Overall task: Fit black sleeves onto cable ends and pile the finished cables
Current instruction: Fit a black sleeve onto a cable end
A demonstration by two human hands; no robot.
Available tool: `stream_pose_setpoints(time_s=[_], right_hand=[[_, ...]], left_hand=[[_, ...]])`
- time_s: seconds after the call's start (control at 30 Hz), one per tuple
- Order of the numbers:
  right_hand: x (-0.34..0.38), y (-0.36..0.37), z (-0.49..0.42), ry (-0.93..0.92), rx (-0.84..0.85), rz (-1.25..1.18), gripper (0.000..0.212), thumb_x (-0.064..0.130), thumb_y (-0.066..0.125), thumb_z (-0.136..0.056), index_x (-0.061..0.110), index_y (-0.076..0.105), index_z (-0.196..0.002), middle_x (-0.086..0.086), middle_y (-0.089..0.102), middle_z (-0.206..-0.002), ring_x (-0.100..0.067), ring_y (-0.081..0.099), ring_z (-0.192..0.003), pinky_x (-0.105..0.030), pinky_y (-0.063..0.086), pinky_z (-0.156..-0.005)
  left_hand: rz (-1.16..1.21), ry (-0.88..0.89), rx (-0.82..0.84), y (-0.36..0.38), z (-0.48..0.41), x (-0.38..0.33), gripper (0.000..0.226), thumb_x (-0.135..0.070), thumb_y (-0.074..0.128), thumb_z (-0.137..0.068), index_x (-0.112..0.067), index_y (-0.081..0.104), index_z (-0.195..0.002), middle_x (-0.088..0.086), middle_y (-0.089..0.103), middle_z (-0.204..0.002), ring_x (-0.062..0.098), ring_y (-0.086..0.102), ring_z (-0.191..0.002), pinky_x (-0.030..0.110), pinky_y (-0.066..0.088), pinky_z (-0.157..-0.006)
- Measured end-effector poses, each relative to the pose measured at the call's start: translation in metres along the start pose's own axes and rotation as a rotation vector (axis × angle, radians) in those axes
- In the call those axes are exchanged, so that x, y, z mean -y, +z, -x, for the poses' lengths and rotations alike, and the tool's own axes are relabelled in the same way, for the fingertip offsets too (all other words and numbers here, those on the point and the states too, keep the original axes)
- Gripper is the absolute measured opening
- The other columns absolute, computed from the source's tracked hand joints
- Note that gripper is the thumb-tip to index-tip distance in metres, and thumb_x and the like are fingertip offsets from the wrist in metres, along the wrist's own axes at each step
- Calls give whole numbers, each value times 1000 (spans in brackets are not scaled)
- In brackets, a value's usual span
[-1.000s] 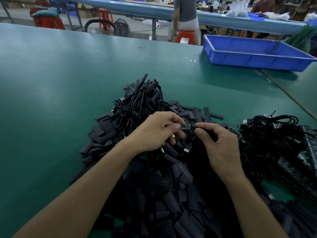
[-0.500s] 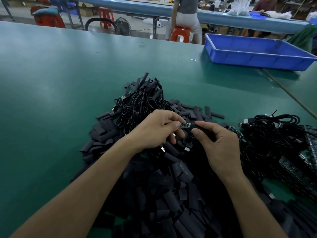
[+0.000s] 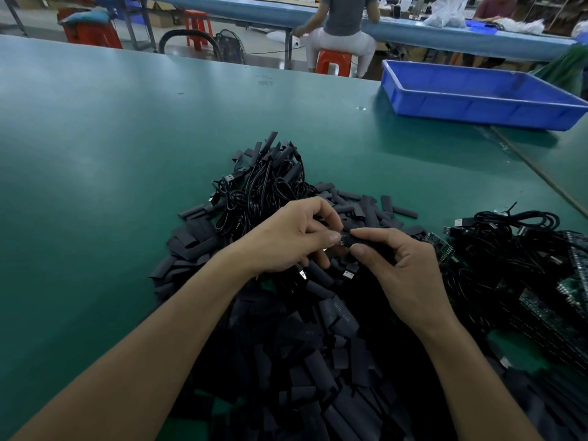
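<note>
Head view: left hand pinches a cable end, right hand pinches a black sleeve (above loose sleeves).

My forearms come in from the bottom corners and meet at centre frame. My left hand curls, thumb and forefinger pinching a cable end. My right hand pinches a sleeve just beside it.

I see black sleeve now slid further over green board end. Second ago board showed bare between hands; now only sliver remains at left hand fingertips. Right hand closes gap toward left, its thumb and forefinger nearly meeting left fingertips.
</note>
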State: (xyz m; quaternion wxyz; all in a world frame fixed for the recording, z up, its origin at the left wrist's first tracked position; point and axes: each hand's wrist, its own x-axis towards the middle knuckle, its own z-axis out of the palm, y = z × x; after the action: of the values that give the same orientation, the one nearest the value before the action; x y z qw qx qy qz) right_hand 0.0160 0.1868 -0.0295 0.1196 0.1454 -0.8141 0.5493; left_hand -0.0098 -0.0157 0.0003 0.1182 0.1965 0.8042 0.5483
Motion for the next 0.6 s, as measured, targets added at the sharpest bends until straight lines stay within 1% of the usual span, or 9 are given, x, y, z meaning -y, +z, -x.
stream_pose_setpoints(time_s=[0.1,0.2,0.27,0.33,0.4,0.5,0.6], right_hand=[[1,-1,0,-9,-3,-14,21,29,74,-83,41,70,-100,13,74,-96,-8,69,-95,-28,52,-86],[1,-1,0,-24,-29,-12,19,29,71,-84,42,70,-98,15,74,-94,-7,69,-93,-24,52,-84],[2,-2,0,-39,-52,-2,18,28,71,-85,41,71,-97,17,73,-94,-5,69,-93,-20,52,-84],[1,-3,-1,-47,-67,0,23,19,73,-86,39,71,-97,19,73,-94,-3,69,-92,-16,51,-83],[0,-3,-1,-51,-69,6,25,15,73,-87,38,71,-96,20,73,-93,-3,69,-90,-14,50,-81],[1,-2,-1,-54,-79,-11,24,14,73,-88,38,72,-94,16,74,-91,-5,70,-88,-17,50,-80],[1,-2,-1,-58,-75,-18,23,16,75,-87,37,73,-96,15,75,-92,-5,70,-90,-18,52,-81]], left_hand=[[-15,18,16,0,-1,2,6,-20,59,-101,-21,53,-102,3,76,-82,11,73,-72,19,49,-54],[-78,13,-36,0,-2,4,8,-26,64,-98,-22,58,-100,-2,75,-77,12,71,-72,22,53,-54],[-155,-28,-108,1,-2,4,15,-37,67,-94,-23,65,-92,-4,75,-74,14,71,-67,23,55,-53],[-196,-73,-122,1,-2,3,23,-44,67,-93,-24,70,-81,-5,74,-70,11,69,-60,20,54,-51],[-162,-83,-92,1,-2,2,25,-40,67,-94,-23,71,-76,-4,74,-68,8,64,-57,18,51,-49],[-98,-89,-85,1,-2,0,23,-34,68,-94,-19,72,-77,-3,74,-68,7,59,-55,16,46,-47],[-65,-100,-87,1,-1,-1,23,-32,68,-94,-16,72,-78,-2,73,-68,9,58,-56,17,45,-47]])
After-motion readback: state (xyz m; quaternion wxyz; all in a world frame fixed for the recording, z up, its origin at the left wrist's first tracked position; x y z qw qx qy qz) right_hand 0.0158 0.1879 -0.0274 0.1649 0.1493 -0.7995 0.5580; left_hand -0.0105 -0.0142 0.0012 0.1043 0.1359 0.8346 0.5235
